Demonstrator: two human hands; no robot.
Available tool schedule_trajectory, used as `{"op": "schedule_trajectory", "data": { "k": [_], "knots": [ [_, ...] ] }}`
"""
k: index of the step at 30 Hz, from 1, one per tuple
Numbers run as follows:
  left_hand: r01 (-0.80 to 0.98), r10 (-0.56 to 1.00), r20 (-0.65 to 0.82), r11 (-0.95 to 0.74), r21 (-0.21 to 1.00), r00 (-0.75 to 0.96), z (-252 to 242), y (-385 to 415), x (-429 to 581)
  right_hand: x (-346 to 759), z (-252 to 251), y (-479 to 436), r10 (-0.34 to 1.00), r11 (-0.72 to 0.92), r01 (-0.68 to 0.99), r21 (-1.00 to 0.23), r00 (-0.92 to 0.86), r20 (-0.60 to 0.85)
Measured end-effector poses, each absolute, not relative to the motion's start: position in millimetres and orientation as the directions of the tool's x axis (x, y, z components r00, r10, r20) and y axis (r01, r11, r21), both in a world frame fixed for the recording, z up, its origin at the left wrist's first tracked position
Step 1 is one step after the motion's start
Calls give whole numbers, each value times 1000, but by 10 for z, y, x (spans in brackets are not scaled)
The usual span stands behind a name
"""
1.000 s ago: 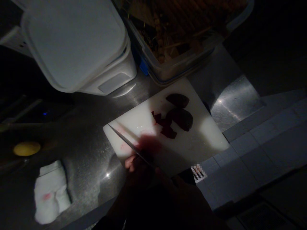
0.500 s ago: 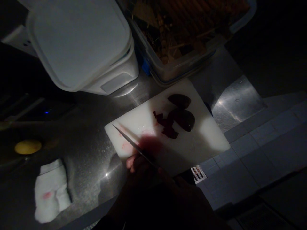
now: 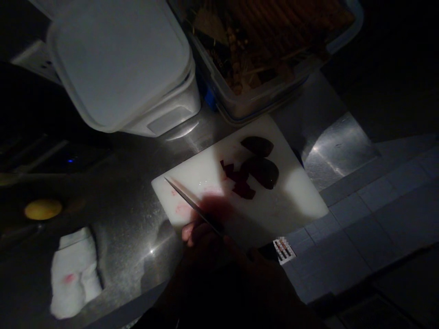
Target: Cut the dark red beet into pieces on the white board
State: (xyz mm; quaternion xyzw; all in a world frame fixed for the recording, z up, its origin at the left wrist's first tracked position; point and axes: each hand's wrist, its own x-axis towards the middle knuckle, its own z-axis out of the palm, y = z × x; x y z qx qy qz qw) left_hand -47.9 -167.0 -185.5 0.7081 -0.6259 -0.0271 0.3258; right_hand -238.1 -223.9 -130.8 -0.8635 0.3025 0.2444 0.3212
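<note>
A kitchen knife [image 3: 192,203] slants over the white cutting board [image 3: 302,196], its tip toward the board's left corner. My right hand [image 3: 242,256], deep in shadow, is closed around its handle. Beside the blade, my left hand [image 3: 197,235] has its fingers curled at the board's near edge; whatever lies under them is hidden in the dark. Two large dark beetroot pieces [image 3: 258,146] rest at the board's far side. Several small deep-red cut chunks [image 3: 242,183] lie next to them. Red juice [image 3: 214,205] stains the board near the blade.
Behind the board stand a lidded white tub [image 3: 120,59] and a clear container [image 3: 240,107] with brownish contents. On the steel counter [image 3: 130,237] at left are a folded white cloth [image 3: 75,274] with a red spot and a yellow oval object [image 3: 43,209]. Tiled floor [image 3: 370,214] shows at right.
The view has shifted slightly. The knife and both hands hold nearly the same place on the board, and the beetroot pieces lie as before.
</note>
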Motion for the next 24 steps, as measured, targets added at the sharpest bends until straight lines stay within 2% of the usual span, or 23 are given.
{"op": "schedule_trajectory", "data": {
  "k": [3, 6, 10, 16, 24],
  "knots": [
    [-852, -907, 331, -53, 521, 259, -1880, -1628, -494, -2383, -1299, -2233, -383, -592, -702, -397, 678, -627],
    [-841, -902, 352, -23, 540, 251, -1882, -1619, -498, -2377, -1329, -2229, -391, -591, -703, -397, 679, -621],
    [-858, -890, 407, 35, 512, 207, -1827, -1688, -483, -2364, -1400, -2246, -373, -604, -692, -395, 683, -628],
    [-869, -881, 426, 39, 494, 203, -1782, -1739, -484, -2378, -1361, -2377, -334, -526, -722, -449, 661, -672],
    [-863, -883, 421, 38, 503, 206, -1794, -1686, -479, -2465, -1273, -2364, -356, -589, -699, -406, 675, -646]
  ]
}}
